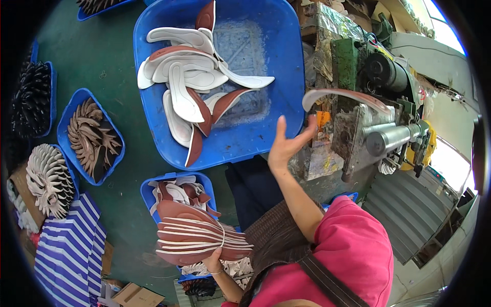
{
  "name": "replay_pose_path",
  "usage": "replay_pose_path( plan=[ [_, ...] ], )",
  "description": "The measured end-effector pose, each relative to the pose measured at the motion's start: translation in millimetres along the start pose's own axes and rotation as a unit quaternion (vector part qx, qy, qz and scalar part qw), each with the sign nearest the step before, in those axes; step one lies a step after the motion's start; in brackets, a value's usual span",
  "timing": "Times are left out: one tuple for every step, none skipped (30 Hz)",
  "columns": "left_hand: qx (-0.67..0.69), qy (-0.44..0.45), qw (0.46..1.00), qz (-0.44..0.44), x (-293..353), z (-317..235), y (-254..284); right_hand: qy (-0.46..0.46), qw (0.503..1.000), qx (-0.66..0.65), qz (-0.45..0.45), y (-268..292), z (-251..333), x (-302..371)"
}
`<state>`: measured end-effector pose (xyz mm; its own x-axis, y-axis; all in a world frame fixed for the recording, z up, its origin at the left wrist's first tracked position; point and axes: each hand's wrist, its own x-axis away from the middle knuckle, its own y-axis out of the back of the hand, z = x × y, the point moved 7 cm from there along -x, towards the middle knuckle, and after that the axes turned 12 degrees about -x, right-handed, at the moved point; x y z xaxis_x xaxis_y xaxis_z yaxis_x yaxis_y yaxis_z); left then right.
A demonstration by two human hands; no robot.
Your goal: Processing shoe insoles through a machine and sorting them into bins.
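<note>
A thick bundle of shoe insoles [186, 236], reddish-brown with white edges, is stacked together with a thin pale band around one end. My left hand [214, 261] is closed on its near side. Farther up and to the right, my right hand [290, 147] is raised with the fingers spread and nothing in them. Just beyond its fingertips, a single curved insole [348, 96], white and brown, lies across the front of a roller machine [381, 140]. Whether the fingertips touch that insole I cannot tell.
A large blue tub [245, 146] holds a loose pile of white and brown insoles [186, 97]. A smaller blue bin [148, 192] with more insoles stands behind the bundle. At left are blue bins of brown [89, 135] and black insoles [37, 97], plus a striped blue-white box [69, 250].
</note>
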<state>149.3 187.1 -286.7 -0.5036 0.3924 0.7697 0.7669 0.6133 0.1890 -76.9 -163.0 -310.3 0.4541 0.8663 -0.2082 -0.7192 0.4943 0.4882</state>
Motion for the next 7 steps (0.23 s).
replay_pose_path(
  plan=[
    [0.037, -0.004, 0.999, -0.009, 2, -3, 0, 0.022, 0.998, 0.036, -0.044, 4, 5, -15],
    [0.034, -0.003, 0.999, -0.005, 6, -4, 2, 0.044, 0.993, 0.071, -0.085, 5, 8, -28],
    [0.03, -0.005, 1.0, -0.006, 12, -7, 3, 0.02, 0.994, 0.007, -0.107, 1, 3, -47],
    [0.032, -0.008, 0.999, -0.016, 16, -6, 6, -0.001, 0.99, -0.055, -0.127, -7, 4, -65],
    [-0.002, -0.019, 1.0, 0.01, 18, -5, 4, -0.012, 0.981, -0.124, -0.149, -10, 10, -81],
    [-0.038, -0.029, 0.998, 0.035, 19, -3, 4, -0.026, 0.966, -0.191, -0.171, -13, 19, -95],
    [-0.074, -0.039, 0.995, 0.059, 17, -2, 6, -0.039, 0.936, -0.336, -0.099, -28, 18, -112]
  ],
)
